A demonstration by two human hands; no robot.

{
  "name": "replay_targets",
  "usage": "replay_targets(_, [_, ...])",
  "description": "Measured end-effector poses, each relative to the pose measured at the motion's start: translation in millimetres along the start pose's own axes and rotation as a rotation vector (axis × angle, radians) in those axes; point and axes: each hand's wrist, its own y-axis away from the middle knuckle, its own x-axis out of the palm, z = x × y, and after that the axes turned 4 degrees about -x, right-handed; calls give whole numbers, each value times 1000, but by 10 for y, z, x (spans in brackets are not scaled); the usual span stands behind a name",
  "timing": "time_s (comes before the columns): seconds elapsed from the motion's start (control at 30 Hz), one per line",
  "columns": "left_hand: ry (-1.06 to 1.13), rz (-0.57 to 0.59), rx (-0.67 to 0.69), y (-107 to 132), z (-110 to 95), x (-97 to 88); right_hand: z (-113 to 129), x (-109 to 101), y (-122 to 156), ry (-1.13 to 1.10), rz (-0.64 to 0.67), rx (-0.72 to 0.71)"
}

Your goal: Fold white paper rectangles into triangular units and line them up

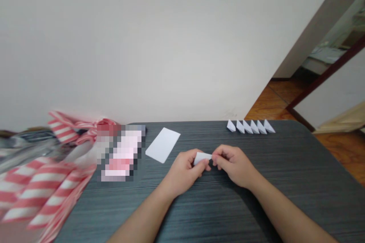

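So the little folded paper [203, 157] is pinched between both hands, held just above the dark table [216, 212], roughly mid-table and nearer my side than the far edge. My left hand [185, 172] has it clamped between thumb and curled fingers. My right hand [232, 165] nips its other end with the fingertips. Both hands are closed on it and nothing's loose.

What I think could go wrong: the piece is tiny and mostly buried under my fingers, so I can't see its edges properly. If one hand squeezes harder than the other, I'd guess the crease wanders off line or the paper twists. It's also smooth paper on a light fingertip grip, so it could pop out and skid away across the table.

Left of the little folded paper and a bit further back lies a flat white sheet [163, 144], close enough that a sliding wrist could nudge it. Further back to the right, at the far edge, stands a row of folded triangles [251, 126]. They look light, so a careless reach or a bumped table might topple them. Way off left is a red-and-white striped bag [42, 186] slumped onto the table, which looks like it could slide further in.
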Motion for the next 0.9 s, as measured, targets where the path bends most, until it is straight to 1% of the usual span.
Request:
replay_targets(0.23, [-23, -13, -4, 13, -8, 2, 28, 23, 5, 12, 18, -11])
replay_targets(0.43, [-31, -45, -5, 13, -30, -6, -26, 46, 7, -46, 0, 2])
replay_targets(0.73, [-21, -18, 20, -6, -2, 1, 16, 9, 11, 42, 23, -40])
replay_targets(0.9, [-15, -30, 28, -1, -38, 0, 45, 5, 13, 53, 48, -64])
